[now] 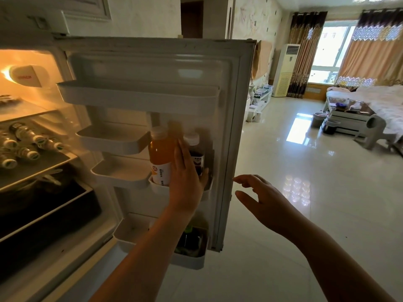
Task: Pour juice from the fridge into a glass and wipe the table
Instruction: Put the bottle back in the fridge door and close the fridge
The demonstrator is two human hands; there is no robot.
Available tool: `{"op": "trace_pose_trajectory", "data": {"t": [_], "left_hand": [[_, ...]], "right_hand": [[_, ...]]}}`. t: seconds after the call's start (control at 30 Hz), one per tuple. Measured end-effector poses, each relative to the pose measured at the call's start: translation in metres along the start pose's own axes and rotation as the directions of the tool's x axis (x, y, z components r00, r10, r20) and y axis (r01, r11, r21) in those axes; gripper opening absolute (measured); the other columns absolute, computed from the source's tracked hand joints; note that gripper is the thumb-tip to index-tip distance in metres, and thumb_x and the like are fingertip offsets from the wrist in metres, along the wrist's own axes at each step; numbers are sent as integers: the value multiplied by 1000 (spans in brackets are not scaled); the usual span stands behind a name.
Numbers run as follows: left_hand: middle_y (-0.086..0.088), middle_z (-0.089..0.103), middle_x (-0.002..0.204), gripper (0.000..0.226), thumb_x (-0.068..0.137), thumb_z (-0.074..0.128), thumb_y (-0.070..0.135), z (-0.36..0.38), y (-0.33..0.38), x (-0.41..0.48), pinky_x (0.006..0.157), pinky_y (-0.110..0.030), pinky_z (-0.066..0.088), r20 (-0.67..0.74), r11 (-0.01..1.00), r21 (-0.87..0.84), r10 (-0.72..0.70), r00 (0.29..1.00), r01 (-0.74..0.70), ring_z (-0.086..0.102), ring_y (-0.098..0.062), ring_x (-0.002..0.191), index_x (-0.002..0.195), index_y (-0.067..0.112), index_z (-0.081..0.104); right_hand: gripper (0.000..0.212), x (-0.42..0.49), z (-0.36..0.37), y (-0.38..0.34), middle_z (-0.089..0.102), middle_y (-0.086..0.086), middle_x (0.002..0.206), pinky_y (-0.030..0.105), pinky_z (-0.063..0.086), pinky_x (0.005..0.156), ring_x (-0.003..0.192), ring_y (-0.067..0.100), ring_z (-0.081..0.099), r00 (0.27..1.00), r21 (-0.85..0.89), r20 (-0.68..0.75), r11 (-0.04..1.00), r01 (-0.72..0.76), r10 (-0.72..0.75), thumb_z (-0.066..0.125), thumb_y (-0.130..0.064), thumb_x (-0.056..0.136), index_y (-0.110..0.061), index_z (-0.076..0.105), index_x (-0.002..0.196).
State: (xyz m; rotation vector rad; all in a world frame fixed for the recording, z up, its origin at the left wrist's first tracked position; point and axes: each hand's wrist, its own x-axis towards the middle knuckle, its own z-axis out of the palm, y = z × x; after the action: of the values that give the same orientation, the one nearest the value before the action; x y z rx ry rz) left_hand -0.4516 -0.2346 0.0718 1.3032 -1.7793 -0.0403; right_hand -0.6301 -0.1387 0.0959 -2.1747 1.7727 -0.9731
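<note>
Open fridge door (235,105), white trays down its inside. In the small door shelf (157,189) near the middle, standing straight up from 6 to 12 o'clock: the juice bottle (160,153), orange, white cap on top, white label low down. Just beside it at 3 o'clock, a dark bottle (197,154), also upright. In from 6 o'clock, the left hand (185,179), back of the hand to the camera. Fingers (181,154) straight and close together, pointing up to 12 o'clock, lying along the right side of the juice bottle and in front of the dark one, thumb out toward 3 o'clock. Looks to be touching the juice bottle, but not wrapped round it yet. Juice bottle at about 10 o'clock from the palm, very near. Right hand (261,199) further off at 3 o'clock, past the door's edge, holding nothing, fingers loose and spread, tips toward 9 o'clock. Left hand much the nearer one, so probably the one to do the grabbing. Next, most likely: curl round the tall middle of the bottle, then lift straight up to clear the shelf wall. Careful not to bump the dark bottle. No glass or worktop in sight, so pouring and wiping both not yet done
</note>
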Motion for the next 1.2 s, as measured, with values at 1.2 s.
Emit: {"op": "trace_pose_trajectory", "data": {"t": [1.2], "left_hand": [[-8,51,140,43,96,36,38,15,113,109,111,-55,-16,639,104,657,449,625,-746,26,-29,142,127,17,57]], "right_hand": [[80,89,48,139,19,-8,153,45,33,108,137,18,26,940,176,332,984,20,-79,50,-53,85,-39,-3,144]]}}
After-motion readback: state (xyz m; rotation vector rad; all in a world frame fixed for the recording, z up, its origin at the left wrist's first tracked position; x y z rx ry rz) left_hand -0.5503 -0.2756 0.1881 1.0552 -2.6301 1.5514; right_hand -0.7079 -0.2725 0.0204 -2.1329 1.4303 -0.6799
